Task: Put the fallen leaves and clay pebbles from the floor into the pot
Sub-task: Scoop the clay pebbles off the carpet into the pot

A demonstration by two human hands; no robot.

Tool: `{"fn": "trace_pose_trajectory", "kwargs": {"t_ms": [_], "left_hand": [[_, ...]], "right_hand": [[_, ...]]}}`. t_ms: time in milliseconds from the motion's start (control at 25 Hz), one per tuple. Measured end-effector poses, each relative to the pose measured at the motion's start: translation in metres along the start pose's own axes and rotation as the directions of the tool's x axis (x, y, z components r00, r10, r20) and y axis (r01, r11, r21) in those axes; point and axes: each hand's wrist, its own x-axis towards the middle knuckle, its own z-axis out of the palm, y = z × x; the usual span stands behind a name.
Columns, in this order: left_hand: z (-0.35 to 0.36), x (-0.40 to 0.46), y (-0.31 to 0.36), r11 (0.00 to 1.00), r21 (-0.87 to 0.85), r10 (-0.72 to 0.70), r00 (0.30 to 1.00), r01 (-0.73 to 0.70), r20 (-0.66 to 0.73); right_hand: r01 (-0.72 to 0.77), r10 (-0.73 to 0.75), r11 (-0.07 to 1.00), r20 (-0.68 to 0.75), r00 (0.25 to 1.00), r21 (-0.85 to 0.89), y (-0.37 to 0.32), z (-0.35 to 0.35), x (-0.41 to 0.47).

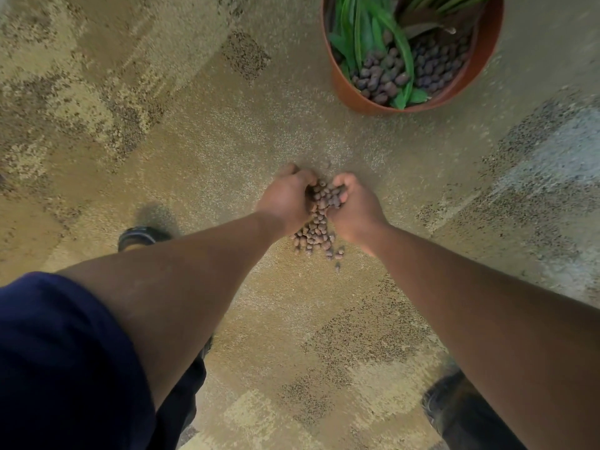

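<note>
1. Fingers of both hands were curled inward, scooping. Left hand point(287, 198) and right hand point(352, 207) were pressed near each other, cupping a heap of small round brown clay pebbles point(324, 198) between them; neither was spread wide.
2. Head view, only view: more of those pebbles lay loose on the mottled tan carpet floor point(201, 151) just under and behind the wrists, a small pile trailing toward the person.
3. Round terracotta-coloured plastic pot point(352, 90) stood upper right, well apart from the hands, upright. It already held a bed of dark pebbles and several long green leaves point(367, 37); a brown dry leaf showed further back.
4. No fallen leaves visible on the carpet in this frame; the edges were blurred, so cannot fully tell.
5. Step in hand, as judged: gathering a double handful off the floor, lift not yet done.
6. To do it well: close the little-finger edges together so there is no gap at the bottom, since pebbles looked to be slipping out near the wrists. Tilt palms up before rising.
7. Take a modest load rather than an overfull one; round pebbles roll and scatter on carpet.
8. Carry low across to the pot, release over the pebble bed, clear of the green leaves.
9. Then come back for the leftover pile by the wrists.
10. Dark shoes point(143, 237) either side; navy sleeve point(58, 352) lower left.
</note>
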Motion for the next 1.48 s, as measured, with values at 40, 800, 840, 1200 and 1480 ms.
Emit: {"fn": "trace_pose_trajectory", "kwargs": {"t_ms": [40,800,840,1200,1480], "left_hand": [[0.002,-0.002,-0.001,1.0,-0.002,-0.014,1.0,0.014,0.002],[0.004,0.003,0.01,0.997,0.031,-0.067,0.995,0.065,0.069],[0.004,0.003,0.012,0.997,0.037,-0.064,0.995,0.062,0.079],[0.011,-0.003,0.014,0.997,0.054,-0.065,0.997,0.063,0.05],[0.005,0.001,0.011,0.985,-0.101,-0.137,0.99,0.141,0.042]], "right_hand": [[-0.004,0.003,1.0,-0.026,1.0,-0.017,0.003,0.003,-0.002],[0.078,-0.097,0.993,-0.23,0.968,-0.091,0.032,0.002,-0.004],[0.085,-0.113,0.988,-0.226,0.967,-0.13,0.034,0.001,-0.004],[0.066,-0.112,0.933,-0.112,0.987,-0.355,0.044,0.0,-0.001],[0.084,-0.116,0.984,-0.203,0.972,-0.16,0.044,0.001,-0.01]]}}
